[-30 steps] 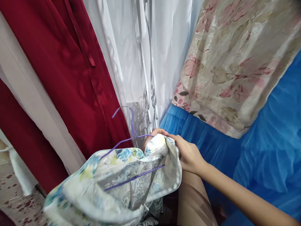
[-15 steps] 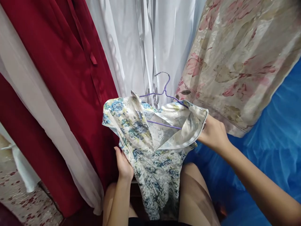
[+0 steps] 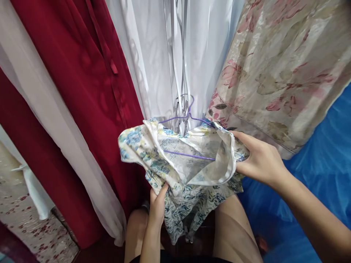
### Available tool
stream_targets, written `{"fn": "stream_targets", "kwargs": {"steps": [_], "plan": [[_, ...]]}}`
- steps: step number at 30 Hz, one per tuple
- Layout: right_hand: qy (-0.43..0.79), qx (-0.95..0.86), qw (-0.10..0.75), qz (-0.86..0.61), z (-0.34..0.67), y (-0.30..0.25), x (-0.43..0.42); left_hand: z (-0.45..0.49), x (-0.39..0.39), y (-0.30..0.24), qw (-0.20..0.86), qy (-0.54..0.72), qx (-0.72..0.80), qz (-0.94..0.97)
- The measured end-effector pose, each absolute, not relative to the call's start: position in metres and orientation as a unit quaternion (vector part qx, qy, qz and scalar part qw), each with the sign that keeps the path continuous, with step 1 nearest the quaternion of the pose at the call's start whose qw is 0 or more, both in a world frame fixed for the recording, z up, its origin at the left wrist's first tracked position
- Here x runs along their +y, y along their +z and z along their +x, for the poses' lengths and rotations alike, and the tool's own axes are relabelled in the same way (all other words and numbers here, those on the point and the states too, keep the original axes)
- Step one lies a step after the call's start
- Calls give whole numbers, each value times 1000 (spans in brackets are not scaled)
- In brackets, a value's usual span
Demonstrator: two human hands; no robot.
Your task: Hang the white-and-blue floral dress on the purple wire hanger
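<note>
A floral garment point(image 3: 168, 164) in white, blue and yellow, perhaps a dress or blouse, hangs on a thin purple wire hanger point(image 3: 189, 115) in front of me. Its wide neckline gapes, showing the pale lining and the hanger's lower bar. My left hand point(image 3: 158, 202) pinches the fabric at the garment's left side, thumb on top. At the right shoulder, my right hand point(image 3: 256, 155) grips the cloth between thumb and fingers; some fingertips are hidden by fabric. The lower part of the garment drops between my knees.
Dark red cloth point(image 3: 82, 91) and a pale strip point(image 3: 63, 131) hang at left. White drapes point(image 3: 153, 54) with ribbons hang behind the hanger. Pink-flowered beige fabric point(image 3: 285, 73) and blue ruffled cloth point(image 3: 323, 157) fill the right side.
My right hand has shifted its hold, with the thumb now over the shoulder cloth. My left hand has moved right and pinches the fabric. The hanger sits lower, and the garment's bottom is gathered up.
</note>
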State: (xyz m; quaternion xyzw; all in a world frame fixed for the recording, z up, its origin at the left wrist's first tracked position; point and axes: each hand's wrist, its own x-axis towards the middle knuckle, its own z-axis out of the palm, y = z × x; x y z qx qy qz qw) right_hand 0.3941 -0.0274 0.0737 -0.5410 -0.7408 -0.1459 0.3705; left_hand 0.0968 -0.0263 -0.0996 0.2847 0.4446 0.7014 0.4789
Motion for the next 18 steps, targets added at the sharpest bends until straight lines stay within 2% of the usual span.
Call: {"fn": "stream_targets", "kwargs": {"steps": [6,8,10,12,15,17,18], "plan": [[-143,-834,339,-412,395,74,-33,119,-60,-150,509,663,469,285],[-23,-872,359,-331,384,70,-44,126,-62,-152,528,645,463,300],[177,-880,385,-214,369,59,-63,128,-62,-150,537,631,470,304],[350,-825,423,-132,353,36,-86,125,-61,-148,540,616,476,320],[447,-699,541,-135,332,-18,-108,115,-65,-146,539,585,479,372],[479,-540,654,-226,320,-57,-112,109,-69,-144,544,555,484,401],[479,-485,663,-311,314,-75,-110,107,-71,-141,548,540,487,413]]}}
